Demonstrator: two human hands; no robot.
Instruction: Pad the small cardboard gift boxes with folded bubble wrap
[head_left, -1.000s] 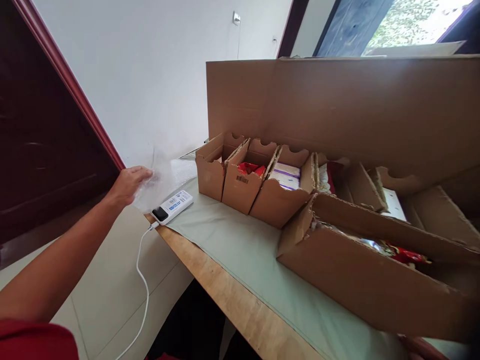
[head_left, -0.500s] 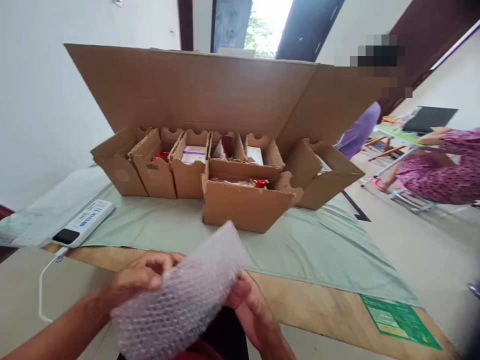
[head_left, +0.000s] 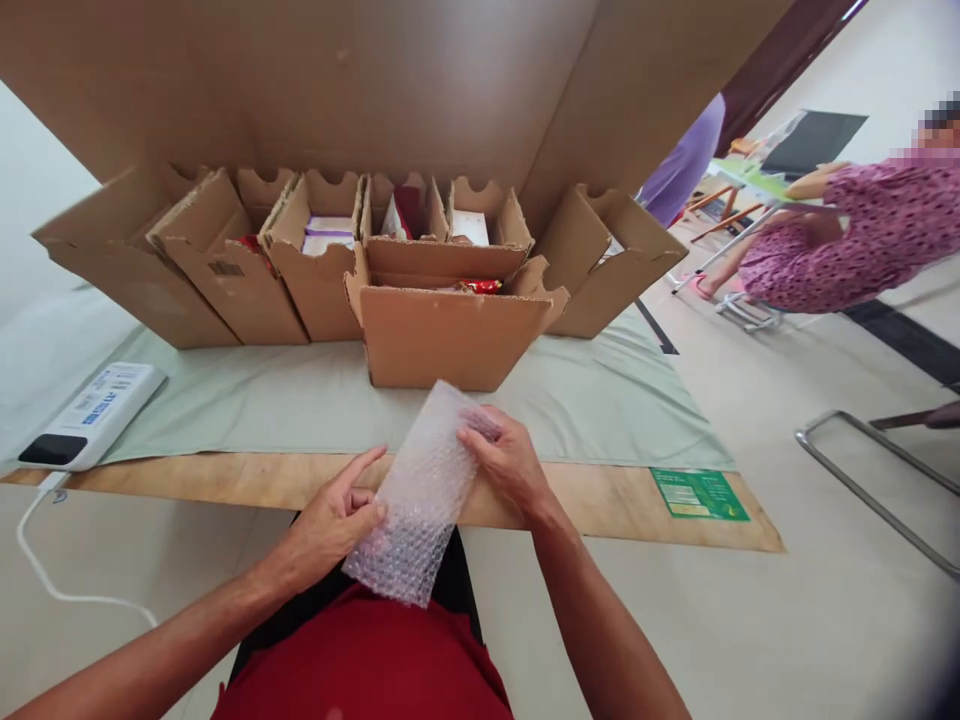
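Note:
A clear bubble-wrap pouch (head_left: 420,492) is held in front of my body over the table's front edge. My left hand (head_left: 330,520) pinches its lower left side with thumb and fingers. My right hand (head_left: 510,462) grips its upper right corner. Just beyond it stands a cardboard box (head_left: 442,335) with red-wrapped items inside. Behind that, a row of small open cardboard boxes (head_left: 300,265) holds packets and cartons.
A white power bank (head_left: 94,415) with a white cable (head_left: 45,570) lies at the left on the green cloth (head_left: 600,410). A tall cardboard flap (head_left: 375,80) stands behind the boxes. A green label (head_left: 699,494) is on the wooden table edge. A person in a patterned top (head_left: 847,245) sits at the right.
The view swung from the table's left end to its middle. My left hand brought the bubble wrap from the left to my front, and my right hand took hold of it.

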